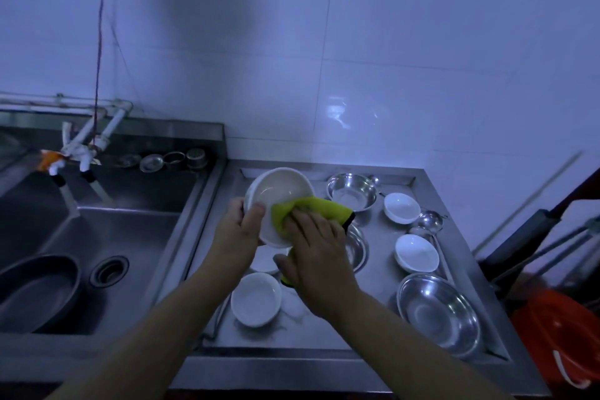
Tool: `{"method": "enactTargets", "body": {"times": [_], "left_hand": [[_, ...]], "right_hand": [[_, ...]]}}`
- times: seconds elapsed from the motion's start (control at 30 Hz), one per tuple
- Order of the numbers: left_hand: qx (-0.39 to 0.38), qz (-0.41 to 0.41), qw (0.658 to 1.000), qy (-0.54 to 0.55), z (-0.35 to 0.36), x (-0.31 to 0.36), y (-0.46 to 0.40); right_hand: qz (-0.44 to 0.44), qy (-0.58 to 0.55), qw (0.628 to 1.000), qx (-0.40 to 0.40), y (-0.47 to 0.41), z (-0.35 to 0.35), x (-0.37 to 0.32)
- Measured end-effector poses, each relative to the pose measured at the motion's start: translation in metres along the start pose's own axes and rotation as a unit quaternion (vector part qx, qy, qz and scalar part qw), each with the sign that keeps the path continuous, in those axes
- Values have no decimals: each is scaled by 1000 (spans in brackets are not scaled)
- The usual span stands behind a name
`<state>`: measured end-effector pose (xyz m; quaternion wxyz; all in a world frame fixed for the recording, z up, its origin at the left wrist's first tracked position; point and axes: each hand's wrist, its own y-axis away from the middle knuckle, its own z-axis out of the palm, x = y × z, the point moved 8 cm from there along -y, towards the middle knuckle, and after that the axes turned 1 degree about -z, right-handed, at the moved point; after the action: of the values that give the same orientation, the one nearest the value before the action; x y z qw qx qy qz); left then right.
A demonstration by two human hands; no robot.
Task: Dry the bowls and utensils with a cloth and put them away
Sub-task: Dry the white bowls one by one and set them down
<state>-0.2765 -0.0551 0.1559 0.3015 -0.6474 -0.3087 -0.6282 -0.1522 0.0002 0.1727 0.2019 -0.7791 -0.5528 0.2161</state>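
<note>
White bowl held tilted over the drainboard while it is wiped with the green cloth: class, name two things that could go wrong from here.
1. The left hand holds the white bowl only at its rim; the right hand pressing the green cloth could push it loose.
2. A dropped bowl could strike the small white bowls directly beneath and chip them.

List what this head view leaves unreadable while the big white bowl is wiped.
- Steel bowl: mostly behind the right hand and yellow cloth.
- White dish: under the held white bowl.
- Orange bucket: cut by the right edge.
- Wetness: too dim.
</note>
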Motion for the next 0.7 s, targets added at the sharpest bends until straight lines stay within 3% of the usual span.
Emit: {"method": "enactTargets", "body": {"times": [0.2, 0.4, 0.53, 0.7], "left_hand": [[-9, 13, 1000, 5, 3, 14, 6], [-58, 34, 998, 5, 4, 37, 9], [-86, 51, 993, -66, 1, 52, 5], [-81, 66, 992, -74, 2, 64, 2]], "right_hand": [[-90, -36, 995, 36, 2, -19, -37], [-216, 47, 972, 75, -13, -44, -32], [-280, 79, 953, 78, -16, -51, -10], [-269, 72, 953, 119, -18, -55, -1]]}}
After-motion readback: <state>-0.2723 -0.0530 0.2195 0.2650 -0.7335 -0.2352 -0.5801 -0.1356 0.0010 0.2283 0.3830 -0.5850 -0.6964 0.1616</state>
